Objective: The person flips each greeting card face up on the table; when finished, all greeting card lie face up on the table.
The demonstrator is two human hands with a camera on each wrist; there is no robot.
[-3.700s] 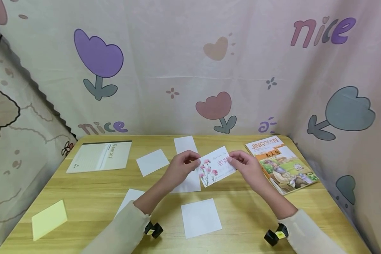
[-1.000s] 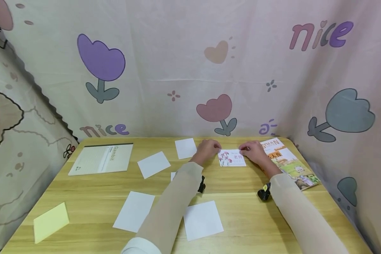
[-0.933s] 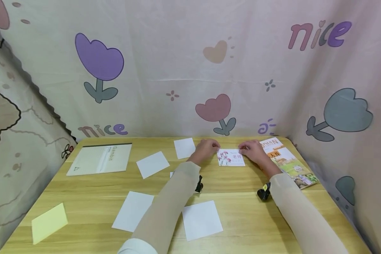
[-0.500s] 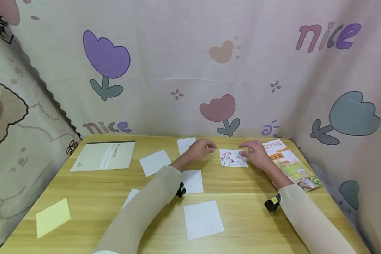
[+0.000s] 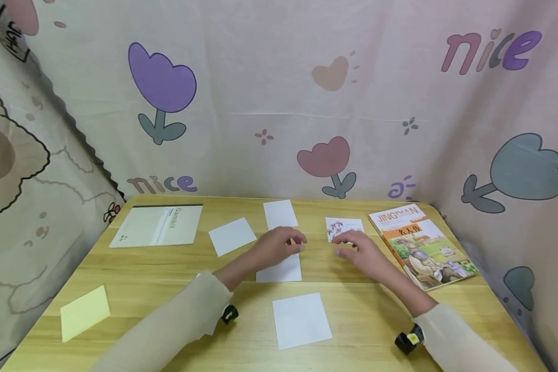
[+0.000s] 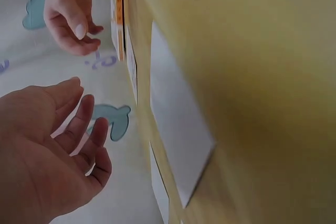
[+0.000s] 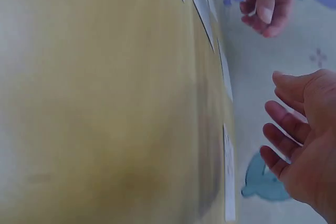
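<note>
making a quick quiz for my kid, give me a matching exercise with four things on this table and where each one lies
Things:
1. flower card
2. storybook
3. notebook
4. yellow note

Places:
A. far left of the table
B. near left corner
C. right edge
D. just left of the storybook, past the right hand

Pairs: 1-D, 2-C, 3-A, 4-B

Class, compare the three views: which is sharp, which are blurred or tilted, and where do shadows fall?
Head view: evenly lit and sharp, with soft shadows under both forearms on the table. Left wrist view: tilted sideways, tabletop blurred, left hand fairly clear. Right wrist view: tilted too, the wood smeared, right hand clearer.
</note>
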